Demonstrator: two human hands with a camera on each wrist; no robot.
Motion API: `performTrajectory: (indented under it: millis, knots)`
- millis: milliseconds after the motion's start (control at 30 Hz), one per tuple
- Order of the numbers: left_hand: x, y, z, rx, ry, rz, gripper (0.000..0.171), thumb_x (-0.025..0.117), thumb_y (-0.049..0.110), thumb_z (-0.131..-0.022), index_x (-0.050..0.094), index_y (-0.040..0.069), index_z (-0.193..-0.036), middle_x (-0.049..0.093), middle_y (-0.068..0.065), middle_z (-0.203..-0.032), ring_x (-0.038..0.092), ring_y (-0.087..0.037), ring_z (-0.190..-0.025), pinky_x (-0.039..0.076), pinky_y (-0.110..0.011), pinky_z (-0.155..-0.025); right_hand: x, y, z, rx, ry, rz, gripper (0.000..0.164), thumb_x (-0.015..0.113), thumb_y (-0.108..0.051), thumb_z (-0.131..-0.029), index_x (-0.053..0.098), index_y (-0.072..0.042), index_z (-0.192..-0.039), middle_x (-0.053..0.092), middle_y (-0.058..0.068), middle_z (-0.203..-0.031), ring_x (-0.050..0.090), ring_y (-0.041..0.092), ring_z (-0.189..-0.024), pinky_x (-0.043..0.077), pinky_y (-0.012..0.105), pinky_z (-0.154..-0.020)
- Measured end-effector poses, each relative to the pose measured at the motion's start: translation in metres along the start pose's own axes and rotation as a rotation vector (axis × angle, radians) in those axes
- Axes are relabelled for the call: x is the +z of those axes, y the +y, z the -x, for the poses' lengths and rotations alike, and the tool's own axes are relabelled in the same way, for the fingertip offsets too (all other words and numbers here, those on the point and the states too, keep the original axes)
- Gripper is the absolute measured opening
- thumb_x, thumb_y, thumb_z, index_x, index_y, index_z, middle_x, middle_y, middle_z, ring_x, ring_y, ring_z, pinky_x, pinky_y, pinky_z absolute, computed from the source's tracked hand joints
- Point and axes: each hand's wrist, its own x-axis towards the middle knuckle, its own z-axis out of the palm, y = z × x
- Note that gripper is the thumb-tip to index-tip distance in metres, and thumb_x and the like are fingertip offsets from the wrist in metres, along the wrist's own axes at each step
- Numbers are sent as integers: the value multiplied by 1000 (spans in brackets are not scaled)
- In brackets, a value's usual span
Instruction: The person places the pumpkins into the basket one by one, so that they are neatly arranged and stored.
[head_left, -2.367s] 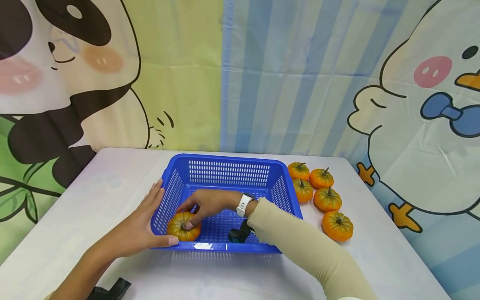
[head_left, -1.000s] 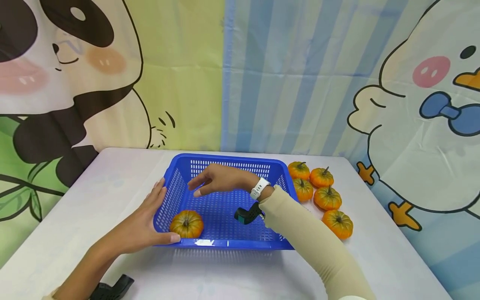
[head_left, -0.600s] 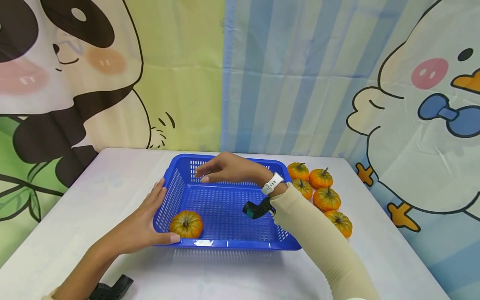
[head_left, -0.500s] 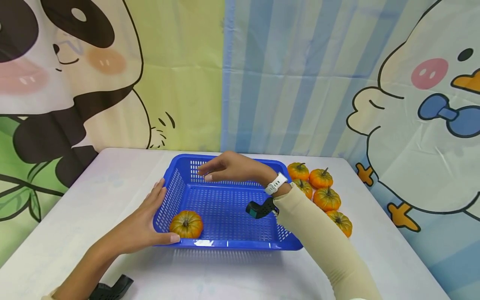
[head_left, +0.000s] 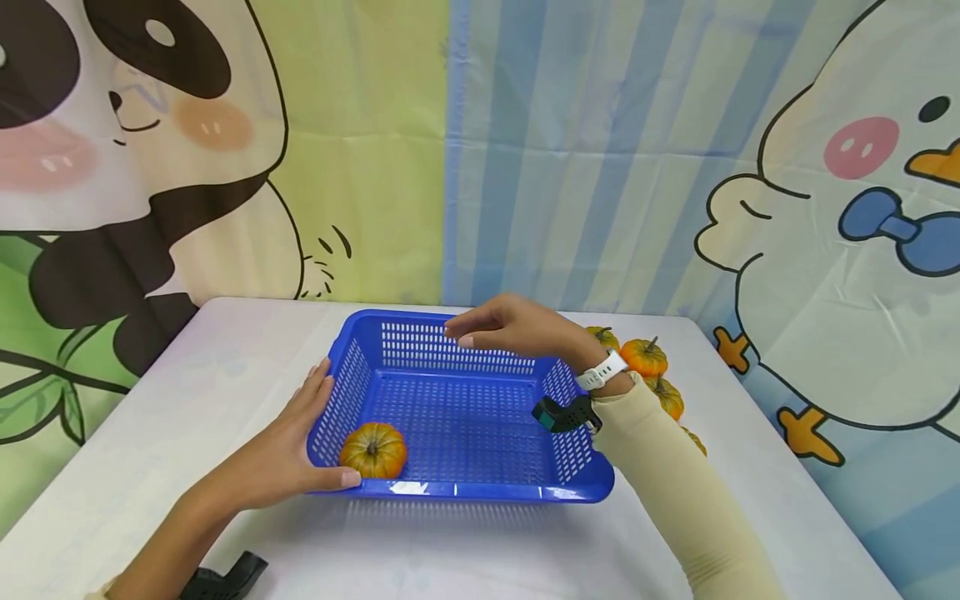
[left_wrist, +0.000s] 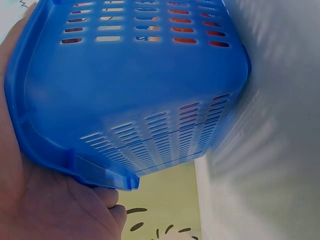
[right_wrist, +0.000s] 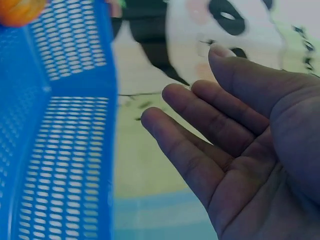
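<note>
A blue plastic basket (head_left: 480, 492) with slotted walls stands on the table, its open top facing up. My left hand (head_left: 281, 446) holds its near left corner, thumb on the front rim and fingers along the left side. The left wrist view shows that hand's palm (left_wrist: 60, 210) against the rim. Inside, in the near left corner, sits a small orange pumpkin (head_left: 372, 451). Over the basket's back right part hovers my right hand (head_left: 525, 329), fingers loosely bent and holding nothing; in the right wrist view its fingers (right_wrist: 195, 155) are spread apart beside the basket wall (right_wrist: 65, 150).
Several more small pumpkins (head_left: 645, 357) lie on the white table (head_left: 247, 350) to the right of the basket, partly hidden behind the right forearm. A cartoon-printed curtain (head_left: 375, 150) hangs behind the table. Black devices (head_left: 566, 414) are strapped at both wrists.
My right hand has let go of the pumpkin in the basket's near left corner, risen, and moved back and right across the basket. The left hand stays at the corner.
</note>
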Motion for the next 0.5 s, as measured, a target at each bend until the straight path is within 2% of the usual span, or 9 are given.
performTrajectory:
  millis: [167, 500]
  knots:
    - [0, 1, 0, 1, -2, -5, 124, 81, 49, -72, 1, 2, -155, -12, -6, -162, -5, -38, -146, 19, -75, -100, -12, 2, 23, 11, 98, -24, 36, 60, -21, -98, 62, -6, -131, 66, 2, -122, 61, 14, -114, 50, 33, -94]
    - [-1, 0, 0, 12, -1, 4, 123, 81, 47, -73, 1, 2, -155, -13, -3, -162, -7, -35, -146, 18, -75, -101, -21, 6, 61, 60, 252, 27, 36, 62, -26, -97, 64, -11, -130, 65, 3, -124, 61, 17, -114, 50, 39, -95]
